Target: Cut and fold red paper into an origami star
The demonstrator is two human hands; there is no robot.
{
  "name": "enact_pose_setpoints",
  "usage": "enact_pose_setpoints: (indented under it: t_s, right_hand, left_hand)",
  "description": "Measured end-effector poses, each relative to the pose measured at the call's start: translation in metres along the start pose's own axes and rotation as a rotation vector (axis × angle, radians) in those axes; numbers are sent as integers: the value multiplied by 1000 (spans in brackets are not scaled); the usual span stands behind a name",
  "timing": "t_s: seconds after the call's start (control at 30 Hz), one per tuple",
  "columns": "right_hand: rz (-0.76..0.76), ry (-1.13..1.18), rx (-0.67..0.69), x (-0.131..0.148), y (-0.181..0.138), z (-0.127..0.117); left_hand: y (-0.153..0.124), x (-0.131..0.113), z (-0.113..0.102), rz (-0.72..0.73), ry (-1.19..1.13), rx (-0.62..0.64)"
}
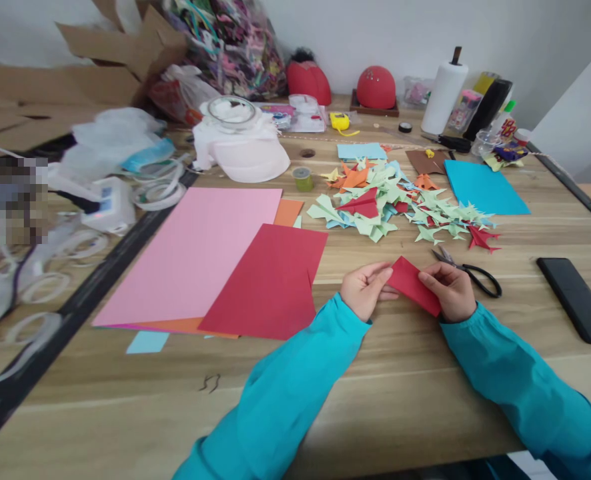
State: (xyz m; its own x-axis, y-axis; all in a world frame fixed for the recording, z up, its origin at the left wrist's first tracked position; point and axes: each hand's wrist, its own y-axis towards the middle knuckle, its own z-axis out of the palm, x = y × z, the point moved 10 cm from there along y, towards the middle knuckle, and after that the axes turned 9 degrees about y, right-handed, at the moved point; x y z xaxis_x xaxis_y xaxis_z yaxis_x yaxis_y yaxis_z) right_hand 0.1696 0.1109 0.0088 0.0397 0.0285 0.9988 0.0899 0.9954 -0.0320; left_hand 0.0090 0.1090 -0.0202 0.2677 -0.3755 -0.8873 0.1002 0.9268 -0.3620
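So a small folded red paper (411, 283) is being held just above the wooden table (375, 400), its left end pinched between thumb and fingers of the left hand (365, 291) and its right end gripped the same way by the right hand (453, 291), both closed down pretty snug. Black-handled scissors (476, 269) are parked right by the right hand, a messy pile of folded paper shapes (388, 193) is spread behind, and a big red sheet (270, 283) is laid over a pink one (195, 247) off to the left.
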Motion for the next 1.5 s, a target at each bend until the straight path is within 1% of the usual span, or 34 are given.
enact_pose_setpoints:
  t_s: [0.07, 0.2, 0.27, 0.43, 0.53, 0.7, 0.83, 0.9, 1.0, 1.07, 1.13, 1.27, 1.33, 1.4, 1.5]
  right_hand:
    - [-22, -7, -1, 3, -3, 2]
    - [-81, -22, 14, 11, -9, 9]
    - [-99, -27, 28, 14, -11, 12]
    - [-27, 24, 16, 5, -9, 9]
    - [17, 70, -9, -1, -7, 5]
    - [46, 130, -24, -4, -6, 4]
    - [46, 120, -15, -3, -7, 5]
    - [22, 105, -15, 0, -8, 5]
    - [-42, 56, 15, 8, -10, 9]
    - [-68, 29, 38, 11, -12, 12]
    - [-65, 39, 34, 10, -13, 12]
    - [-32, 108, 3, 3, -11, 8]
    - [-25, 116, -2, 2, -11, 7]
    - [-35, 101, -1, 3, -11, 8]
    - [-62, 85, 22, 7, -14, 11]
  left_hand:
    - [-2, 1, 3, 4, -20, 8]
    - [-10, 7, 19, -23, -1, 112]
    - [-13, 9, 23, -24, -10, 132]
    - [-13, 14, 23, -76, 41, 127]
    - [-12, 13, 21, -71, 86, 110]
    - [-14, 14, 24, -61, 187, 129]
    - [-15, 16, 24, -51, 207, 149]
    - [-15, 12, 26, -2, 233, 171]
    - [-18, -1, 31, 167, 379, 221]
    - [-21, -8, 34, 256, 464, 229]
    - [-22, -8, 35, 254, 478, 237]
    - [-24, 1, 39, 148, 521, 270]
    - [-24, 3, 39, 134, 544, 271]
    - [-24, -1, 40, 181, 543, 272]
    - [-25, -12, 39, 324, 528, 240]
